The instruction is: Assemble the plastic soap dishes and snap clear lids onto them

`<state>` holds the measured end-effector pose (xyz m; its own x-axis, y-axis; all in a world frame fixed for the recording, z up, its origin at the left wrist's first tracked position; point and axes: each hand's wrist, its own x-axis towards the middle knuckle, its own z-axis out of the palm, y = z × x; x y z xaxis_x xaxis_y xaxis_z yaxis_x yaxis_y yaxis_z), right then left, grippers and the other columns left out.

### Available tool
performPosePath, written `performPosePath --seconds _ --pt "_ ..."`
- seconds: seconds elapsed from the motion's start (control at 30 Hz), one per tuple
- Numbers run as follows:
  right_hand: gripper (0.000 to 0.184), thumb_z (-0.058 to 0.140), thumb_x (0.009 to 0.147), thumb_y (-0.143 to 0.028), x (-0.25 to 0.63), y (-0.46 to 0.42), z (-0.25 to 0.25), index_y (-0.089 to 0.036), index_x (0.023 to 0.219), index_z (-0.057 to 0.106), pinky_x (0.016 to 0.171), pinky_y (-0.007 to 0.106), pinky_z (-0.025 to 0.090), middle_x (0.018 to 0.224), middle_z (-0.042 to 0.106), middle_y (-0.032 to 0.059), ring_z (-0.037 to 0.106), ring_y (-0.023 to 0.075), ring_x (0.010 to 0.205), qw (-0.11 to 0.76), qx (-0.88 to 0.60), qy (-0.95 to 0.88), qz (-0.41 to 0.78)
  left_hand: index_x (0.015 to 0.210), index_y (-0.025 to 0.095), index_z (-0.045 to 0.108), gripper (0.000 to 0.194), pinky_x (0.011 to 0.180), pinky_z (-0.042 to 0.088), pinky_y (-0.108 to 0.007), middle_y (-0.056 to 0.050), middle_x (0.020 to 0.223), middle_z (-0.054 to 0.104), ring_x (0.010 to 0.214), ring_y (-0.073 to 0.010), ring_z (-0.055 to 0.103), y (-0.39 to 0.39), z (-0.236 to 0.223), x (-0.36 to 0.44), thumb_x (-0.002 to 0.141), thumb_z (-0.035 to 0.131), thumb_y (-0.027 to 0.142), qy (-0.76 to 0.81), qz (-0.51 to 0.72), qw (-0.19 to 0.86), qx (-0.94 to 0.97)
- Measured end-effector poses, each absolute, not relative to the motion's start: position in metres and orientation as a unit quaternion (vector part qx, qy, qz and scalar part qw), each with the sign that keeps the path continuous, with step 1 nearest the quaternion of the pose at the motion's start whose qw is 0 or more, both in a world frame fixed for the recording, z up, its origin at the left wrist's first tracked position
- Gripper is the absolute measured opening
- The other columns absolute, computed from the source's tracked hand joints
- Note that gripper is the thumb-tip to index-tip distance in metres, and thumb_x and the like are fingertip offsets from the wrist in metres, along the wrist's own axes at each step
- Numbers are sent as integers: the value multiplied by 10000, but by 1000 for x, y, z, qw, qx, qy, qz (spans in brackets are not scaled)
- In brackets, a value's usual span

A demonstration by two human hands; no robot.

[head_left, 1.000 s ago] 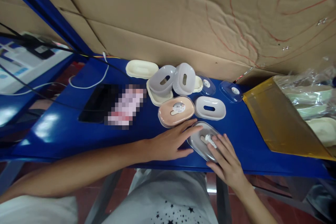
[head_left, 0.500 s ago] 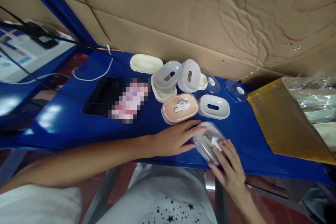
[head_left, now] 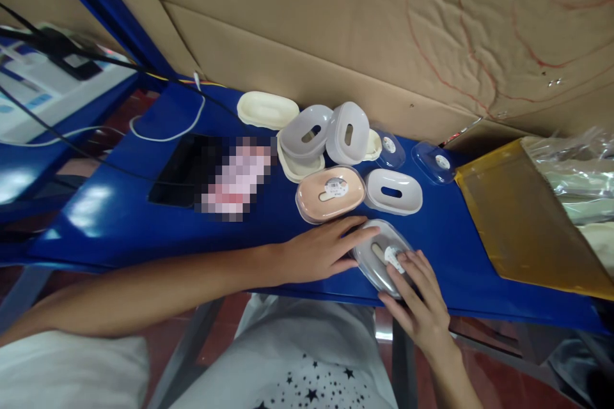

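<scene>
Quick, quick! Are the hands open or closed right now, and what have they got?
Left hand: open, fingers at the edge of the grey lidded dish.
Right hand: open, fingers on that dish.

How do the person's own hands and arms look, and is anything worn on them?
The left hand and right hand are bare: no gloves, rings or watch visible. No sleeve covers the visible left forearm or right forearm. The pale garment has dark stars.

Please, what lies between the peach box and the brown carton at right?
In the head view, a pale slotted dish lies between them, nearer to the peach box than to the carton.
</scene>
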<state>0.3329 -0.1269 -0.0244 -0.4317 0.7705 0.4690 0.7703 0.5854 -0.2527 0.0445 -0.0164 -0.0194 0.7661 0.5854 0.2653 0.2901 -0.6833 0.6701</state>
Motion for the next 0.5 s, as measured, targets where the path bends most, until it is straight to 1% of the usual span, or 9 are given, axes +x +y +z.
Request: performPosePath --seconds 0.13,0.23,0.3,0.37,0.43,0.5 --pt "776 773 983 -245 330 -129 -25 -367 1684 462 1202 757 523 1588 643 67 656 410 1418 287 -469 -835 20 1723 300 296 738 1297 448 -475 -156 1695 467 1569 -316 496 -15 -18 43 1087 669 253 251 221 304 892" --pt "797 760 990 -220 329 -131 -25 -328 1706 428 1250 738 478 1647 587 78 560 414 1519 275 -479 -833 25 1723 296 283 733 1300 443 -469 -156 1689 476 1572 -309 495 -14 -20 43 1094 658 259 248 217 295 897" --pt "806 752 996 -213 329 -132 -25 -314 1718 407 1263 723 469 1674 557 82 508 408 1562 265 -478 -838 20 1716 259 297 719 1286 462 -456 -172 1680 485 1564 -311 505 -16 -21 44 1093 657 263 251 218 277 902" --pt "800 737 1006 -212 330 -130 -25 -316 1722 397 1263 717 467 1687 542 82 496 400 1572 259 -473 -842 17 1683 183 352 664 1260 493 -454 -211 1664 496 1547 -329 522 -19 -19 45 1094 648 259 252 224 231 913" --pt "790 727 1011 -212 333 -126 -24 -314 1722 398 1271 708 450 1687 545 86 497 393 1572 255 -475 -842 17 1612 126 447 551 1226 526 -457 -241 1646 508 1504 -344 565 -22 -11 44 1095 618 210 242 237 160 927" --pt "759 723 1012 -219 337 -120 -20 -303 1706 427 1290 689 408 1670 566 92 494 385 1573 248 -485 -839 12 1551 130 520 473 1203 542 -464 -233 1640 520 1459 -342 604 -21 3 38 1082 583 123 229 247 85 938"
